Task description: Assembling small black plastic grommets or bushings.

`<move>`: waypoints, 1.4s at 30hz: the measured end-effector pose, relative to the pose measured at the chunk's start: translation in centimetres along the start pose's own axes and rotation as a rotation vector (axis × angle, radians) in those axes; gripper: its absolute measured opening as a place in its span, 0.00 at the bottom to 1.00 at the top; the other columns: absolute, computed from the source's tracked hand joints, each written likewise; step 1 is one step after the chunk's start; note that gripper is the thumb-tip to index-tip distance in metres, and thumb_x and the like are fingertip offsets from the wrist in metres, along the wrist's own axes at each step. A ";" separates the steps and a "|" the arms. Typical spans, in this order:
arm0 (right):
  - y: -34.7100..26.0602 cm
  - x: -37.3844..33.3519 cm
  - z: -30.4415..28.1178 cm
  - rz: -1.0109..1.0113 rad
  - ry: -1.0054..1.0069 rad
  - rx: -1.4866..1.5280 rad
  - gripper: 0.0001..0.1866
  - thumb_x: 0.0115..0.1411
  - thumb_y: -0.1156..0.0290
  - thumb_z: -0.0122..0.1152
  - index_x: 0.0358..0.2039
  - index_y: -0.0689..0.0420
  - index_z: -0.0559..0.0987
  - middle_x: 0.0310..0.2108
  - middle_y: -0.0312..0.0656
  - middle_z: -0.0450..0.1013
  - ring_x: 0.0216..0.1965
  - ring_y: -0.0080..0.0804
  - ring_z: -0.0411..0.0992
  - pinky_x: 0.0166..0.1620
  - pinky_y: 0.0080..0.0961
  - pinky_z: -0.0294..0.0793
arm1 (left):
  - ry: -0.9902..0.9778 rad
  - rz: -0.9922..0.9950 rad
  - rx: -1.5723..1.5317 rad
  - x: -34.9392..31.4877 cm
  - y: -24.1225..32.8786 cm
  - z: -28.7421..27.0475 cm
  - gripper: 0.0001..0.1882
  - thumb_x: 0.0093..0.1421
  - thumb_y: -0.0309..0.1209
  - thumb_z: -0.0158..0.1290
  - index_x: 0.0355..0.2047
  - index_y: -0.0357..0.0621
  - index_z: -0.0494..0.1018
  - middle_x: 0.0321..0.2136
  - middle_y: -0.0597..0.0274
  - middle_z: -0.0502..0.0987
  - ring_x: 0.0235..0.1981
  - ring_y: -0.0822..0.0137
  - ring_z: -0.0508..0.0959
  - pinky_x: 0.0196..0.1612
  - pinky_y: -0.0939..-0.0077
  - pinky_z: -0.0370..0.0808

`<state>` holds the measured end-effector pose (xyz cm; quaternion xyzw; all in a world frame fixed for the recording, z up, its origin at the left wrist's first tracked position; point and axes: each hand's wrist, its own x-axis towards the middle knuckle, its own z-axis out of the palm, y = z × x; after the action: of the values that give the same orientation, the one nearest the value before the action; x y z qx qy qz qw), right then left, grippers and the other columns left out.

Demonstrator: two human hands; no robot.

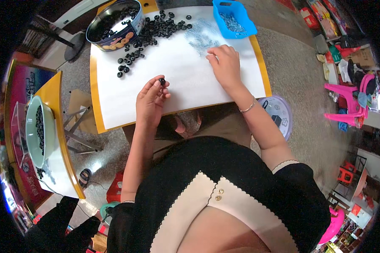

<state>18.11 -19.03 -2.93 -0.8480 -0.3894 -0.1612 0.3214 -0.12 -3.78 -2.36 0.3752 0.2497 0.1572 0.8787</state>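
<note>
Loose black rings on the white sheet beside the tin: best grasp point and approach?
Take a stray black ring at the pile's near edge, from above, pinching across its outer rim. It seems to lie flat and apart from its neighbours on the white sheet, so fingertips likely fit on both sides. The left hand holds one at its fingertips.

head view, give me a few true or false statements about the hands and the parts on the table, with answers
1. The left hand pinches a small black ring at its fingertips. True.
2. The right hand rests inside the blue tray. False: it lies on the white sheet, at the small silvery parts.
3. The round tin stands at the table's far left corner. True.
4. The loose black rings lie piled beside the blue tray. False: they spread out next to the tin.
</note>
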 end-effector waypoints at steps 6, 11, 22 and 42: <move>0.5 0.8 1.0 0.023 -0.036 0.005 0.06 0.50 0.69 0.56 0.28 0.55 0.77 0.26 0.41 0.71 0.32 0.40 0.67 0.38 0.37 0.63 | 0.005 -0.018 -0.007 0.0 0.2 0.1 0.13 0.60 0.28 0.47 0.43 0.33 0.68 0.31 0.56 0.72 0.27 0.74 0.71 0.31 0.82 0.73; -3.3 0.8 -1.1 0.303 -0.175 0.470 0.05 0.51 0.72 0.55 0.28 0.58 0.76 0.24 0.42 0.72 0.28 0.36 0.70 0.33 0.30 0.69 | 0.009 -0.038 0.015 0.5 0.0 1.2 0.13 0.60 0.28 0.47 0.44 0.33 0.68 0.33 0.56 0.73 0.27 0.74 0.72 0.32 0.82 0.73; -8.2 0.5 -2.3 -0.035 -0.256 0.554 0.03 0.50 0.75 0.53 0.25 0.60 0.74 0.23 0.44 0.71 0.28 0.39 0.69 0.34 0.31 0.68 | -0.116 -0.016 -0.046 1.2 -0.4 2.2 0.12 0.59 0.26 0.48 0.42 0.32 0.70 0.30 0.59 0.75 0.27 0.73 0.74 0.33 0.79 0.75; -9.4 1.6 -2.2 0.006 -0.548 0.618 0.04 0.52 0.73 0.54 0.26 0.59 0.72 0.23 0.45 0.70 0.29 0.44 0.68 0.35 0.35 0.66 | -0.126 -0.020 0.172 0.4 1.2 0.8 0.12 0.59 0.26 0.49 0.40 0.30 0.71 0.28 0.61 0.74 0.25 0.74 0.72 0.32 0.80 0.75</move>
<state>11.94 -15.04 3.49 -0.7243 -0.4880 0.1960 0.4459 0.55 -3.21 -1.11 0.4557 0.2102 0.1026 0.8589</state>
